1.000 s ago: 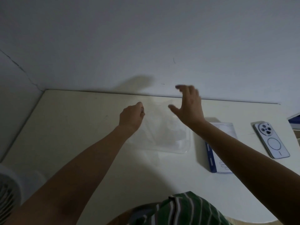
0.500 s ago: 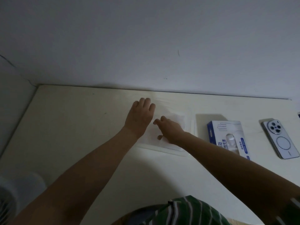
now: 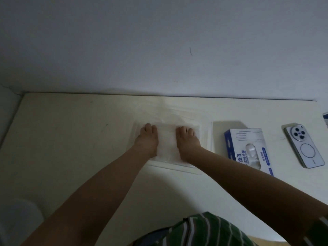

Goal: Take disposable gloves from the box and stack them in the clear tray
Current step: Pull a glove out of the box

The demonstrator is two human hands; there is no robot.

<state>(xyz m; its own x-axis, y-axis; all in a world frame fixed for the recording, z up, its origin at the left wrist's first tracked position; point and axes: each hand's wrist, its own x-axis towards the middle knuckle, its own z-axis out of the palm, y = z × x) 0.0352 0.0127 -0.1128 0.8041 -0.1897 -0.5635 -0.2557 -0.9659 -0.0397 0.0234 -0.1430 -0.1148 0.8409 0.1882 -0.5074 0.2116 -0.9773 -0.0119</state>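
Note:
A clear tray (image 3: 206, 137) lies on the white table near the wall, with thin translucent gloves (image 3: 166, 142) spread flat inside it. My left hand (image 3: 147, 140) presses flat on the left part of the gloves, fingers straight and pointing at the wall. My right hand (image 3: 187, 142) presses flat on the right part in the same way. A blue and white glove box (image 3: 248, 150) lies to the right of the tray, a glove bulging from its opening.
A white phone (image 3: 304, 147) lies face down to the right of the box. A wall runs along the table's far edge (image 3: 159, 95). A pale round object (image 3: 19, 219) sits at the lower left. Striped green cloth (image 3: 193, 231) shows at the bottom.
Both hands came down from above the tray and now lie flat side by side on the gloves; the right hand spread out to the right.

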